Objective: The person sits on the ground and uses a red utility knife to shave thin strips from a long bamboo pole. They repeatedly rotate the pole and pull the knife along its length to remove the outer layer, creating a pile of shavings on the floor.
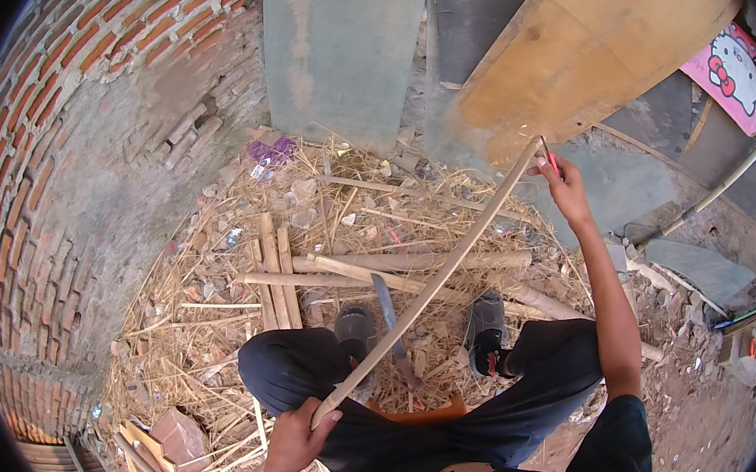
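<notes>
A long, narrow wooden strip (447, 275) slants across the middle, from my lap up toward the far right. My left hand (299, 438) is closed round its lower part near my knee. At the strip's far end, my right hand (566, 189) pinches a small red tool (553, 160) with a thin dark tip against or close beside the wood; its exact kind is too small to tell. Between my shoes lies a long-bladed knife (387, 305) with a wooden handle, passing partly under the strip.
Straw, rubble and split wood (279, 272) cover the ground around my feet. A brick wall (50, 141) rises on the left. Boards, one grey-green (336, 55) and one tan (586, 56), lean at the back. An orange seat edge (420, 415) shows under me.
</notes>
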The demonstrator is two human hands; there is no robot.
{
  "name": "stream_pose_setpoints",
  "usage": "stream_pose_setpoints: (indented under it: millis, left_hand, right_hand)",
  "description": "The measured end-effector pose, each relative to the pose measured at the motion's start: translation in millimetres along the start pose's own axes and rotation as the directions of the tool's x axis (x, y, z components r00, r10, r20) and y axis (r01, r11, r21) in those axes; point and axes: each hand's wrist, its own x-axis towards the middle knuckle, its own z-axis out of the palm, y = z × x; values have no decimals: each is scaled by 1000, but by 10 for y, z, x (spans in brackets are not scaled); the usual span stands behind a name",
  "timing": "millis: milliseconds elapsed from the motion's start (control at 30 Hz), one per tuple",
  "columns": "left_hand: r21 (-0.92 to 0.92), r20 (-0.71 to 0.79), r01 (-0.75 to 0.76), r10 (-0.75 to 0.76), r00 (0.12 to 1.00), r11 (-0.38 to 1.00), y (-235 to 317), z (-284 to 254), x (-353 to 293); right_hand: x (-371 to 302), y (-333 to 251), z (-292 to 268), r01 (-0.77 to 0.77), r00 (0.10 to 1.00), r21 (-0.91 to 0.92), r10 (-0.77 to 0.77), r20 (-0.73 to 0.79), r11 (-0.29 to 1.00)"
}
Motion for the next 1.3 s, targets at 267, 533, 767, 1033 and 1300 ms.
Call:
stream_pose_setpoints:
  millis: [267, 533, 767, 1033, 1300]
  left_hand:
    - [75, -11, -9, 10, 1000, 997, -182, -181, -14]
    - [66, -27, -5, 7, 1000, 998, -314, -249, 23]
    - [50, 0, 2, -2, 1000, 999, -403, -268, 69]
    - [-5, 3, 10, -10, 1000, 1000, -410, -280, 80]
    - [-128, 0, 11, -11, 1000, 992, -488, -279, 75]
  right_hand:
    - [-60, 216, -158, -187, 981, 34, 188, -36, 982]
    - [-113, 132, -166, -232, 972, 94, 235, -19, 968]
    - [-106, 142, -229, -193, 981, 97, 191, 37, 976]
    - [-188, 68, -402, -331, 934, 212, 287, 214, 920]
    - [-118, 375, -511, -397, 911, 300, 335, 240, 867]
